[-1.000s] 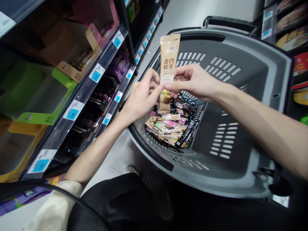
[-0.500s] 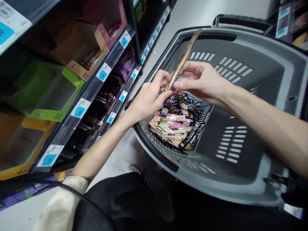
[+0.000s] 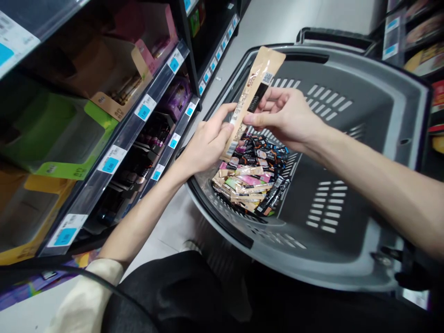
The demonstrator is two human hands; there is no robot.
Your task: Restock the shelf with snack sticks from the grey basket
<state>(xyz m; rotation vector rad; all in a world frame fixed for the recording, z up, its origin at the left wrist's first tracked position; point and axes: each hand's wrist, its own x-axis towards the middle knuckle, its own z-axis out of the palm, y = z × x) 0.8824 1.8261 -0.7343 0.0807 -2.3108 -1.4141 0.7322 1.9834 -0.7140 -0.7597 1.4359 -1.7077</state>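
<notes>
A long tan packet [image 3: 248, 99] with a black label, printed text and a barcode is held tilted over the shopping basket [image 3: 333, 155]. My left hand [image 3: 210, 141] grips its lower edge between thumb and fingers. Further up, my right hand [image 3: 286, 115] pinches the opposite edge, thumb in front. Below both hands, a pile of small wrapped packets [image 3: 248, 189] in tan, black, pink and green lies in the basket's left end.
On the left, shelves hold open display boxes in green [image 3: 65, 134], tan [image 3: 111, 71], yellow and pink. Blue-and-white price tags [image 3: 111, 159] line the shelf edges. A black cable [image 3: 93, 274] crosses at lower left; more shelving with packaged goods stands at right.
The tan packet has turned from edge-on to showing its broad printed side. Both hands still hold it. The view has shifted slightly, moving the basket a little left.
</notes>
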